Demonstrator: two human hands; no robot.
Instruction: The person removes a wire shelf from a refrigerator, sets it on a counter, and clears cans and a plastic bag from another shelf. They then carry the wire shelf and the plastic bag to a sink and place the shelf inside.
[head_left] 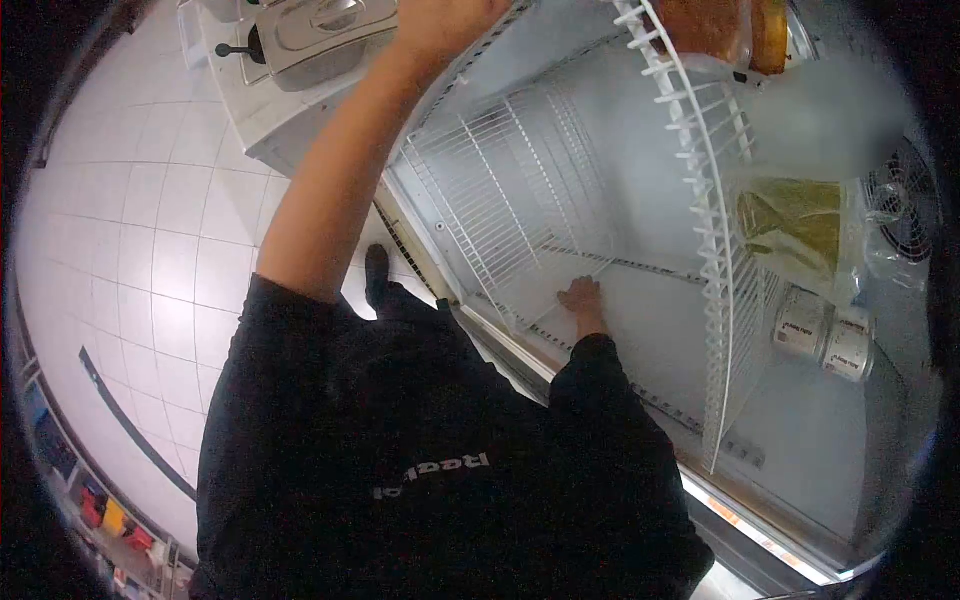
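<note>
My left hand (450, 22) is at the top edge of the view, by the frame of an open refrigerator. Its fingers are cut off or hidden, so what it grips, if anything, does not show. Deeper in the cabinet, my right hand (583, 298) lies against the pale inner surface near a white wire shelf (480, 190). Its fingers are spread and nothing shows in them. A second white wire shelf (712, 250) stands out to the right, nearer the camera.
Right of the nearer shelf are a bag of green contents (792, 225), two labelled cans (825, 335) and a fan grille (897, 205). A container of orange-brown contents (705, 28) sits above. A counter with a lidded metal pan (320, 40) stands left, over a tiled floor (150, 220).
</note>
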